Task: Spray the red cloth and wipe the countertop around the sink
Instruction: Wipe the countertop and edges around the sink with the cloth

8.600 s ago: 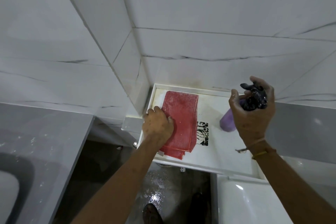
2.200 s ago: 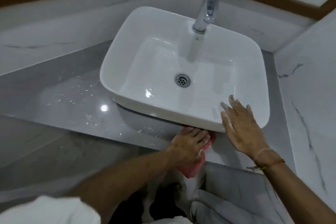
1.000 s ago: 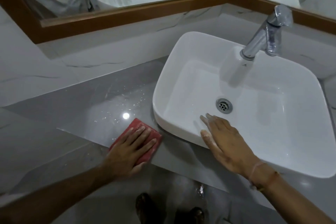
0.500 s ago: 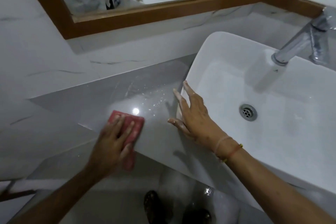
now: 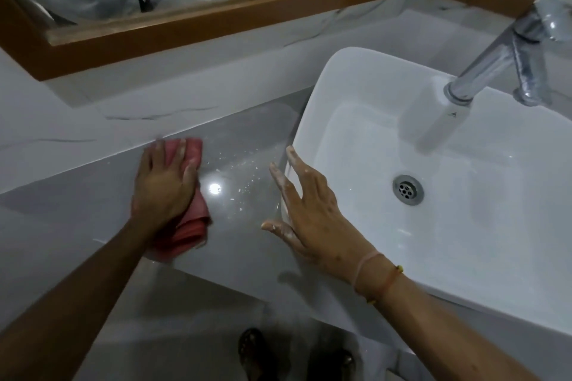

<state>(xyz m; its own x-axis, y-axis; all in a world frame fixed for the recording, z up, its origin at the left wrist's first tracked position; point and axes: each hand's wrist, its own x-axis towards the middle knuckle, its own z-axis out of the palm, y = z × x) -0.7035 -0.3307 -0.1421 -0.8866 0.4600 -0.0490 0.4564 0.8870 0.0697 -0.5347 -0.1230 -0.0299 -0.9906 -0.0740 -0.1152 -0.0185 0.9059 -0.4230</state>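
My left hand [image 5: 164,185] presses the folded red cloth [image 5: 190,230] flat on the grey countertop [image 5: 93,195], left of the white sink [image 5: 312,120]. The cloth reaches from near the back wall to the counter's front edge and is blurred. My right hand [image 5: 305,210] rests with fingers spread against the sink's left rim and holds nothing. White specks and a light glare lie on the counter between the two hands. No spray bottle is in view.
A chrome tap [image 5: 495,62] leans over the basin from the upper right. A wood-framed mirror [image 5: 216,18] runs along the back wall above a marble-look upstand. My feet [image 5: 257,353] show on the floor below the counter edge.
My left hand has pushed the red cloth away from the front edge toward the back wall. My right hand has stayed on the sink's left rim.
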